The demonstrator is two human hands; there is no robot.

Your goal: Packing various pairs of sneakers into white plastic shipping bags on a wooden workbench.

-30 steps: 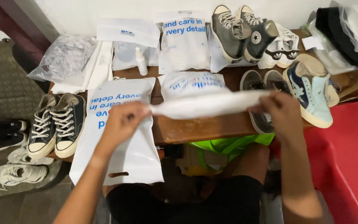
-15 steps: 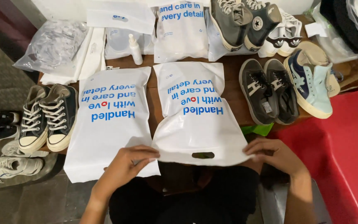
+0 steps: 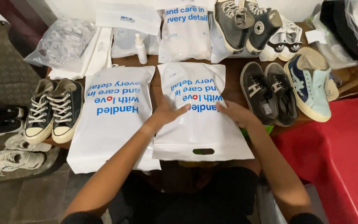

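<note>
Lying flat now on the counter (image 3: 168,62), white plastic bag (image 3: 201,120) with blue print and cut-out handle, its handle end hanging over the near edge; a second ago held up rolled between both hands, half a second ago spread with hands at the handle end. Moved since to mid-bag: looks like smoothing or pressing flat, bag still empty by its flatness. Left hand (image 3: 166,114) palm down on the left edge, fingers spread; right hand (image 3: 237,113) palm down on the right edge; grip open in both, clasping nothing, forearms converging from below. Left of that grip, a second printed bag (image 3: 112,120), then black sneakers (image 3: 54,110). Right of it, dark slip-on shoes (image 3: 268,93), then blue sneakers (image 3: 309,89). Beyond, a small spray bottle (image 3: 140,49).
</note>
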